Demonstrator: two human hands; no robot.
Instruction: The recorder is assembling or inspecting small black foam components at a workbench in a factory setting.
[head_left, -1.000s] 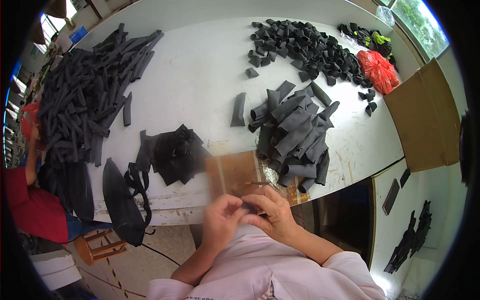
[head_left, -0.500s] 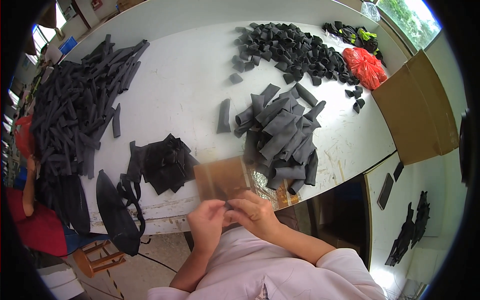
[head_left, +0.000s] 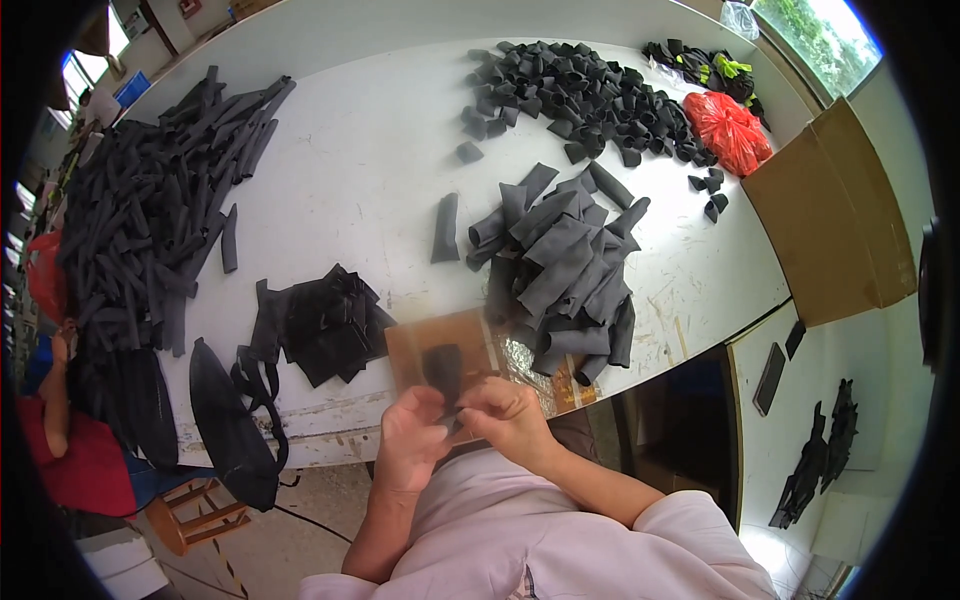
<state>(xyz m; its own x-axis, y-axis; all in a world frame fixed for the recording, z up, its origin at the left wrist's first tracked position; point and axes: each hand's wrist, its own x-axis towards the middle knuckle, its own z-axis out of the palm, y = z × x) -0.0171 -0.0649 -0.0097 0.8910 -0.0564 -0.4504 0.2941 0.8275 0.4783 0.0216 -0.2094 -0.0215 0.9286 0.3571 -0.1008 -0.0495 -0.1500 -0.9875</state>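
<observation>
A short dark fabric piece (head_left: 442, 368) stands up between my hands, over the brown taped pad (head_left: 408, 352) at the table's near edge. My left hand (head_left: 410, 440) is closed around its lower left side. My right hand (head_left: 503, 415) pinches its lower right edge, thumb and fingers together. The piece's lower end is partly hidden by my fingers. Just beyond the pad, to the right, lies a heap of dark grey fabric tubes (head_left: 565, 255). On the left of the pad is a stack of flat black pieces (head_left: 335, 325).
Long dark strips (head_left: 150, 210) pile up at the left. Short black tube pieces (head_left: 580, 95) cover the far right, near a red plastic bag (head_left: 728, 132) and a cardboard box (head_left: 835, 215). A black strapped pouch-like item (head_left: 232, 425) overhangs the near edge. Another person's arm (head_left: 57, 410) shows at far left.
The dark piece now shows upright above my hands; before, it was mostly hidden in my fingers. My hands have drawn slightly apart, and my left hand has turned.
</observation>
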